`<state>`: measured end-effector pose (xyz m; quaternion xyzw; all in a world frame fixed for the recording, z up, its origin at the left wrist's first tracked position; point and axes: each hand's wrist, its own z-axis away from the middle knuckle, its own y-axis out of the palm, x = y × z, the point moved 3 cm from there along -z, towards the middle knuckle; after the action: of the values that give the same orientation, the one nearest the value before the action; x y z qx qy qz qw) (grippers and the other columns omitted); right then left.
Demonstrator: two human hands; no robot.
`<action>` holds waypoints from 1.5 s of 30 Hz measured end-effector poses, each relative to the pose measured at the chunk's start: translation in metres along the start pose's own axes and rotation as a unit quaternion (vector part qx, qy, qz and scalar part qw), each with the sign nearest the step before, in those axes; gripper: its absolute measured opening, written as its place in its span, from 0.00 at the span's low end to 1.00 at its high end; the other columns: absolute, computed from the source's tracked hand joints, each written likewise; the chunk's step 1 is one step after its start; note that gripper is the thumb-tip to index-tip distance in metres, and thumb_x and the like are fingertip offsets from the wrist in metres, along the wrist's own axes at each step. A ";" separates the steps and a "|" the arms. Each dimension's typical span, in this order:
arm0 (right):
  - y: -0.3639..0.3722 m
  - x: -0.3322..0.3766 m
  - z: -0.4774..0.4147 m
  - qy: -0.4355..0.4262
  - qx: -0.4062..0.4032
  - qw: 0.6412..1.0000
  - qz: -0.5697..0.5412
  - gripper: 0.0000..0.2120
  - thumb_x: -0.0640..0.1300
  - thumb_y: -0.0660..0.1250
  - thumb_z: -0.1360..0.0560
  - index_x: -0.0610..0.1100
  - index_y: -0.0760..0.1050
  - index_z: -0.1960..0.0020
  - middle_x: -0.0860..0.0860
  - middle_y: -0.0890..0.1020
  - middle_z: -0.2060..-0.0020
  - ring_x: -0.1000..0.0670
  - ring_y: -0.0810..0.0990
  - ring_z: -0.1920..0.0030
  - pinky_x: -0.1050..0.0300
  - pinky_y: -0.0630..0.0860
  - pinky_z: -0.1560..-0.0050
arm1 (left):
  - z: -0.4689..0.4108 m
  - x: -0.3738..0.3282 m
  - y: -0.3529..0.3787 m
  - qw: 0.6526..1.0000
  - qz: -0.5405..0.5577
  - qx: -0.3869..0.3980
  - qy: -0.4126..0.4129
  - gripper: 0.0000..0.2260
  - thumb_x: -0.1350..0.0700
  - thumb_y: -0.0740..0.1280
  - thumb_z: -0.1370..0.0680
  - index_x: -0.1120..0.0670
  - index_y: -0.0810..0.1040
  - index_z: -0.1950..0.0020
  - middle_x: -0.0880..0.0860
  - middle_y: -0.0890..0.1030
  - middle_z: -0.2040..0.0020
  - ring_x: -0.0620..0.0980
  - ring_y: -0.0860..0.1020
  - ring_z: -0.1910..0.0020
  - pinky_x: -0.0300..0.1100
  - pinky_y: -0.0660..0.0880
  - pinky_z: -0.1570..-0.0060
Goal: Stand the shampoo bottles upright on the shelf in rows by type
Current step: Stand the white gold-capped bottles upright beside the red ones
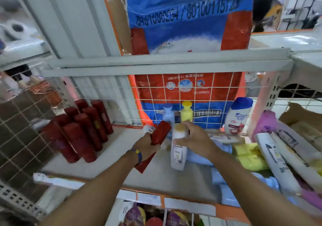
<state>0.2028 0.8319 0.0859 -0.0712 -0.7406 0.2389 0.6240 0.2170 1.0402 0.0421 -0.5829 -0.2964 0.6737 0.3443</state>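
Observation:
Several dark red bottles (81, 129) stand upright in rows at the left of the white shelf (108, 159). My left hand (146, 145) grips another red bottle (161, 132), tilted above the shelf's middle. My right hand (195, 138) is closed on the upper part of a white Pantene bottle (178, 154) with a gold cap, which stands upright. Behind them, against the wire back, stand a pale blue bottle (168, 115), a yellow bottle (186, 113) and a white bottle with a blue cap (237, 116). White, yellow and blue bottles (250, 156) lie in a heap at the right.
A wire grid (217, 93) backs the shelf, with a big blue and red bag (188, 21) behind it reaching above the upper shelf rail (156, 63). A wire side panel (22, 129) closes the left end. A cardboard box (303, 115) sits far right. Purple packs (153, 217) fill the shelf below.

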 end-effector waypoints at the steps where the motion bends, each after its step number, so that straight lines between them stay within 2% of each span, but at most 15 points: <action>1: 0.009 0.004 -0.006 -0.002 0.002 1.000 -0.004 0.20 0.38 0.77 0.33 0.53 0.74 0.47 0.57 0.81 0.53 0.64 0.79 0.56 0.68 0.72 0.58 | 0.006 0.011 -0.006 0.999 -0.026 -0.020 -0.023 0.17 0.45 0.68 0.30 0.49 0.71 0.45 0.50 0.79 0.55 0.50 0.78 0.58 0.40 0.71 0.61; 5: 0.044 0.011 -0.026 -0.007 0.017 1.000 0.014 0.20 0.39 0.76 0.32 0.50 0.75 0.43 0.54 0.81 0.52 0.57 0.80 0.53 0.64 0.74 0.55 | 0.027 0.045 -0.026 0.992 -0.067 -0.085 -0.069 0.20 0.40 0.68 0.34 0.47 0.70 0.47 0.47 0.79 0.56 0.51 0.79 0.57 0.41 0.72 0.58; 8: 0.070 0.013 -0.035 -0.010 0.007 0.999 0.038 0.21 0.41 0.76 0.33 0.50 0.75 0.43 0.51 0.82 0.51 0.49 0.80 0.49 0.50 0.77 0.47 | 0.041 0.067 -0.041 0.987 -0.041 -0.129 -0.084 0.23 0.40 0.71 0.33 0.50 0.70 0.46 0.50 0.79 0.54 0.53 0.79 0.55 0.42 0.73 0.57; 10: 0.085 0.016 -0.038 -0.014 0.001 0.999 0.035 0.20 0.41 0.76 0.32 0.49 0.75 0.43 0.51 0.82 0.51 0.50 0.80 0.50 0.53 0.76 0.49 | 0.049 0.078 -0.052 0.984 0.022 -0.162 -0.076 0.21 0.45 0.73 0.32 0.52 0.70 0.47 0.50 0.77 0.54 0.53 0.78 0.55 0.43 0.74 0.55; 11: 0.091 0.019 -0.040 -0.019 -0.003 0.999 0.030 0.19 0.40 0.76 0.31 0.49 0.75 0.44 0.52 0.81 0.52 0.52 0.79 0.52 0.59 0.75 0.52 | 0.053 0.082 -0.058 0.979 0.057 -0.179 -0.072 0.20 0.48 0.74 0.32 0.52 0.70 0.47 0.49 0.76 0.55 0.51 0.77 0.56 0.41 0.73 0.56; 13: 0.100 0.024 -0.042 -0.030 -0.018 0.999 0.028 0.18 0.39 0.75 0.30 0.51 0.74 0.45 0.54 0.79 0.55 0.55 0.77 0.55 0.68 0.70 0.58 | 0.061 0.089 -0.070 0.969 0.101 -0.218 -0.061 0.18 0.52 0.75 0.31 0.54 0.72 0.47 0.47 0.74 0.59 0.45 0.74 0.61 0.31 0.67 0.63; 15: 0.106 0.025 -0.046 -0.030 -0.034 0.999 0.023 0.18 0.38 0.75 0.30 0.50 0.75 0.45 0.54 0.79 0.56 0.53 0.77 0.55 0.63 0.69 0.59 | 0.066 0.093 -0.081 0.963 0.105 -0.243 -0.049 0.18 0.54 0.76 0.32 0.54 0.74 0.47 0.44 0.71 0.61 0.41 0.70 0.63 0.25 0.64 0.66; 19: 0.112 0.024 -0.054 -0.004 -0.075 0.997 -0.012 0.18 0.38 0.75 0.31 0.51 0.73 0.47 0.54 0.79 0.57 0.50 0.78 0.54 0.59 0.68 0.57 | 0.069 0.103 -0.091 0.960 0.059 -0.267 -0.066 0.23 0.49 0.76 0.33 0.54 0.76 0.43 0.49 0.74 0.54 0.45 0.71 0.57 0.34 0.65 0.58; 23: 0.118 0.021 -0.061 -0.003 -0.098 0.995 -0.011 0.19 0.38 0.76 0.32 0.49 0.73 0.46 0.52 0.79 0.56 0.49 0.78 0.54 0.57 0.69 0.55 | 0.067 0.109 -0.095 0.959 0.036 -0.267 -0.086 0.21 0.45 0.76 0.35 0.52 0.78 0.46 0.46 0.77 0.58 0.45 0.74 0.61 0.36 0.69 0.60; 28: 0.128 0.026 -0.066 -0.002 -0.086 0.995 -0.044 0.17 0.38 0.74 0.31 0.49 0.73 0.47 0.53 0.80 0.55 0.51 0.79 0.53 0.58 0.70 0.57 | 0.062 0.110 -0.097 0.947 0.083 -0.286 -0.121 0.26 0.47 0.77 0.35 0.52 0.71 0.43 0.47 0.76 0.54 0.47 0.75 0.57 0.38 0.73 0.56; 32: 0.134 0.027 -0.067 -0.005 -0.073 0.996 -0.056 0.17 0.38 0.74 0.30 0.49 0.72 0.46 0.51 0.80 0.54 0.50 0.79 0.52 0.58 0.71 0.53 | 0.059 0.113 -0.094 0.939 0.096 -0.293 -0.153 0.24 0.48 0.77 0.34 0.52 0.67 0.47 0.48 0.74 0.54 0.49 0.75 0.56 0.45 0.77 0.50; 41: 0.132 0.013 -0.067 -0.017 -0.080 0.996 -0.027 0.16 0.42 0.76 0.31 0.47 0.72 0.48 0.51 0.81 0.54 0.49 0.81 0.52 0.56 0.75 0.54 | 0.060 0.125 -0.085 0.909 0.140 -0.343 -0.192 0.26 0.46 0.76 0.33 0.54 0.69 0.43 0.52 0.78 0.48 0.53 0.78 0.51 0.51 0.78 0.46; 45: 0.132 0.011 -0.066 -0.024 -0.083 0.996 -0.021 0.17 0.42 0.76 0.31 0.46 0.72 0.47 0.51 0.81 0.52 0.50 0.80 0.51 0.56 0.76 0.54 | 0.061 0.130 -0.076 0.912 0.155 -0.318 -0.209 0.27 0.44 0.75 0.33 0.54 0.69 0.41 0.52 0.77 0.47 0.53 0.78 0.51 0.49 0.77 0.46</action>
<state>0.2382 0.9695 0.0445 -0.1009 -0.7738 0.1651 0.6032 0.1548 1.1905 0.0364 -0.5461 -0.4661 0.6950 -0.0379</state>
